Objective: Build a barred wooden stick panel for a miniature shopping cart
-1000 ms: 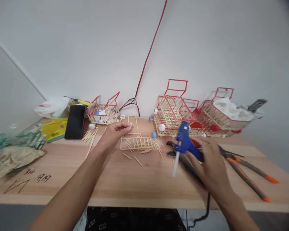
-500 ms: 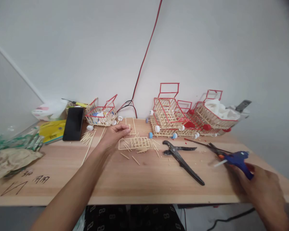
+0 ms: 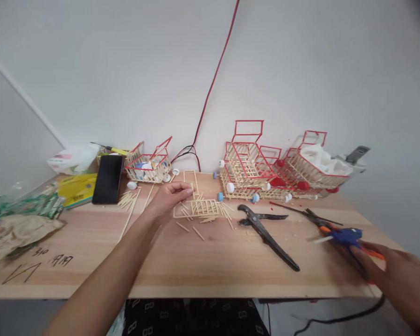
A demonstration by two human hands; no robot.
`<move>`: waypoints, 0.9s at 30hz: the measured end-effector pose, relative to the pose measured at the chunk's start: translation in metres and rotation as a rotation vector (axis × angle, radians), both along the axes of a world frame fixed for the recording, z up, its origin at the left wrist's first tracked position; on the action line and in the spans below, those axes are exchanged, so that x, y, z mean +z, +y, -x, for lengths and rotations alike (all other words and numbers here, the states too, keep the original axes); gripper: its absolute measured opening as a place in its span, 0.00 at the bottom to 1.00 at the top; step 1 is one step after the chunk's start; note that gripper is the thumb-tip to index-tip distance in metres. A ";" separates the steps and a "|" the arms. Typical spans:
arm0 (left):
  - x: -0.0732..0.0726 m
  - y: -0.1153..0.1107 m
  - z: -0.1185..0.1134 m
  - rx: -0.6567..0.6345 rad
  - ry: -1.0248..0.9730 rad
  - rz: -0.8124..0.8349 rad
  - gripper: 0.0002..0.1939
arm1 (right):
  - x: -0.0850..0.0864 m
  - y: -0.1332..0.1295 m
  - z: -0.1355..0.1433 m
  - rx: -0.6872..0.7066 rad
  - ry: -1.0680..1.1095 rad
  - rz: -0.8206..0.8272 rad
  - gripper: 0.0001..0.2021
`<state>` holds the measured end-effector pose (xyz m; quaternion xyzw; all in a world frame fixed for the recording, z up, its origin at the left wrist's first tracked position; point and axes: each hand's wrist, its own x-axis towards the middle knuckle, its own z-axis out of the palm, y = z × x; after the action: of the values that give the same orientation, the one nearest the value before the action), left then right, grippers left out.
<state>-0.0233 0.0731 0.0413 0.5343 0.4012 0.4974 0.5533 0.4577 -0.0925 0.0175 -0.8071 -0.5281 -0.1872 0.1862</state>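
My left hand (image 3: 175, 193) pinches a short wooden stick (image 3: 193, 190) between thumb and fingertips, above a flat ladder-like stick frame (image 3: 182, 215) with loose short sticks (image 3: 227, 215) around it. An open rectangular stick frame (image 3: 190, 172) lies just behind the fingers. At the right, my right hand (image 3: 388, 270) is closed around the handle of a blue glue gun (image 3: 346, 236), whose white tip points left. The gun is low over an orange-handled tool (image 3: 311, 215), and the fingers are partly blurred.
Black cutters (image 3: 271, 240) lie in the middle right. Red-trimmed stick carts (image 3: 247, 163) stand at the back right, with a smaller filled one (image 3: 149, 168) at the back left. A phone (image 3: 108, 179), a yellow packet (image 3: 77, 190) and plastic bags (image 3: 24, 228) are on the left.
My right hand and the glue gun have shifted slightly right, and more of the orange handles shows. My left hand remains at the frames, still pinching the stick.
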 end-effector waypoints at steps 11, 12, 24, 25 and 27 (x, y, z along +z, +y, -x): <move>0.000 -0.005 -0.002 -0.108 -0.063 -0.094 0.10 | 0.062 0.095 0.259 0.911 0.889 0.090 0.10; 0.000 -0.005 -0.003 -0.121 -0.077 -0.099 0.09 | 0.060 0.106 0.272 0.948 0.960 0.099 0.10; -0.005 -0.007 -0.011 -0.200 -0.171 -0.059 0.08 | 0.032 0.141 0.288 0.970 1.387 0.275 0.15; -0.005 -0.007 -0.012 -0.206 -0.166 -0.063 0.08 | 0.030 0.141 0.287 0.963 1.407 0.295 0.16; -0.006 -0.007 -0.013 -0.213 -0.149 -0.068 0.09 | 0.027 0.141 0.287 0.968 1.444 0.331 0.17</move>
<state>-0.0108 0.0662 0.0351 0.5539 0.2830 0.4876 0.6126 0.1712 0.0485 0.0446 -0.4328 -0.5856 0.5464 0.4138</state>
